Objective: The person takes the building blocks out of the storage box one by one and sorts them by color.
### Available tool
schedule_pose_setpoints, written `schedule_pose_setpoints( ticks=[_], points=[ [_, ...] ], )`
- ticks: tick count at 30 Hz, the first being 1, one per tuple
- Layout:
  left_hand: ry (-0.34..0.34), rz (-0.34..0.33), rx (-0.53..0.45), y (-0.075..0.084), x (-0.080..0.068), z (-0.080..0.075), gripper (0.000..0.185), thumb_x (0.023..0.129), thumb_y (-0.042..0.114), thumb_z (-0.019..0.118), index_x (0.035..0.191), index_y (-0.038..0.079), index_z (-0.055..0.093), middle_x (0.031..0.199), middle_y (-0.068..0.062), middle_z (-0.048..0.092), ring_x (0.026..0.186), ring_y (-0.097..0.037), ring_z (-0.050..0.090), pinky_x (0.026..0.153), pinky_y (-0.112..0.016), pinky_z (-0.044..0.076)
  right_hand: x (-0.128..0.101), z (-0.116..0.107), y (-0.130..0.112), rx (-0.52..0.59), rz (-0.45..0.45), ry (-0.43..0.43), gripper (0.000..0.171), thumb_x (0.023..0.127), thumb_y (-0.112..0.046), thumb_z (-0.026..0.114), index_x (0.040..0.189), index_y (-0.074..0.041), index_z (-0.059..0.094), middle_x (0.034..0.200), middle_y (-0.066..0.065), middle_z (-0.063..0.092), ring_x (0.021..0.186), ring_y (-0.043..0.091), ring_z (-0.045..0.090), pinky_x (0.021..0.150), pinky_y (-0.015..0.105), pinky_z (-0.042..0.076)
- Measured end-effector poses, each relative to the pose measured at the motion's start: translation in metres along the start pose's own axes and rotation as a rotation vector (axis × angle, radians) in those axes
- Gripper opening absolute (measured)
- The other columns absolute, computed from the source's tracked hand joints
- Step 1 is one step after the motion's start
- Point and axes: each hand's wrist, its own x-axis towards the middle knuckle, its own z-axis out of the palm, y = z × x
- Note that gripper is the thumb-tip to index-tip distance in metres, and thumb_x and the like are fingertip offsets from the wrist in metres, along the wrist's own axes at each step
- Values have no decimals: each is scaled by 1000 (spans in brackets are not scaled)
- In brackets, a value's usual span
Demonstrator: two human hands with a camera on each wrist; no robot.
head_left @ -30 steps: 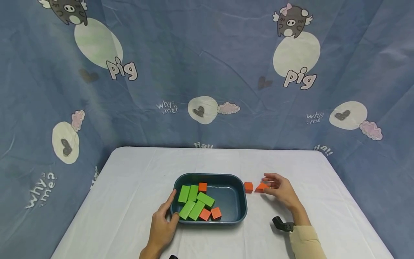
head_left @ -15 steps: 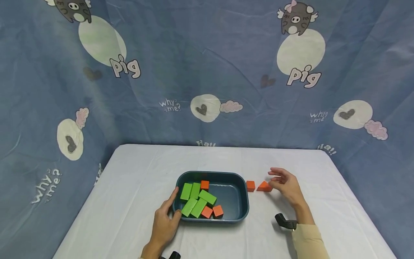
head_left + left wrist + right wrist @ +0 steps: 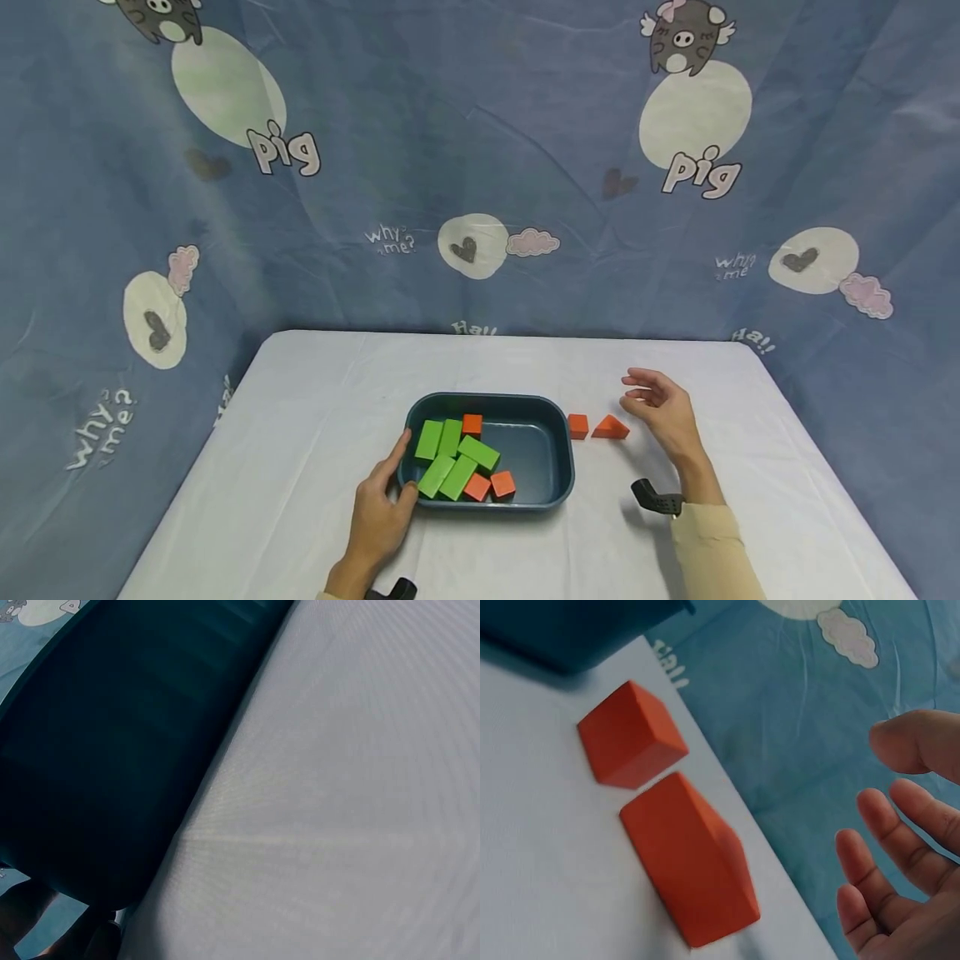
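A dark teal rectangular tray [image 3: 528,505] holds several green rectangular blocks [image 3: 478,453] and three orange cubes [image 3: 502,484]. My left hand [image 3: 381,512] rests against its left end, index finger along the side and thumb at the near corner. Just right of the tray, an orange cube [image 3: 577,426] sits on the table with an orange triangular block [image 3: 611,427] beside it. Above and right of that block, my right hand [image 3: 665,410] hovers with loosely bent, parted fingers [image 3: 881,817] and nothing between them.
A white cloth covers the table [image 3: 360,358]. Behind it hangs a blue curtain [image 3: 375,167] printed with pigs and words. Each wrist wears a black camera band, such as the right wrist band [image 3: 656,498].
My right hand has let go of the triangular block and lifted up and away from it. The block stays near the cube. My left hand keeps its place on the tray.
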Motion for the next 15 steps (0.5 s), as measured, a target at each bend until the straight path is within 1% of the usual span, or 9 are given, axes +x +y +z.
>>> schedule_pose_setpoints(
  ticks=[4, 7, 10, 15],
  points=[
    [9, -1, 4, -1, -2, -3, 76, 77, -6, 65, 149, 16, 55, 130, -15, 67, 123, -29, 60, 103, -6, 32, 4, 7, -6, 36, -31, -15, 49, 88, 1, 75, 134, 5, 59, 125, 27, 63, 100, 19, 66, 83, 18, 54],
    [-2, -1, -1, -2, -2, -3, 76, 77, -5, 65, 149, 17, 55, 130, -14, 67, 123, -27, 60, 102, -6, 33, 4, 11, -13, 45, -50, -18, 49, 88, 1, 75, 134, 4, 59, 124, 26, 64, 100, 19, 65, 83, 18, 54],
    [-8, 6, -8, -2, -1, -2, 76, 78, -5, 65, 150, 18, 55, 129, -14, 67, 122, -25, 61, 102, -7, 34, 6, 16, -20, 48, -76, -28, 49, 89, -1, 74, 135, 3, 59, 123, 24, 64, 102, 22, 65, 85, 18, 53],
    [0, 13, -26, -3, 1, 1, 76, 77, -6, 65, 149, 17, 55, 130, -13, 67, 122, -24, 61, 103, -8, 34, 14, 28, -32, 50, -104, -71, 47, 89, -3, 75, 134, 1, 60, 121, 19, 66, 105, 29, 64, 88, 19, 53]
  ],
)
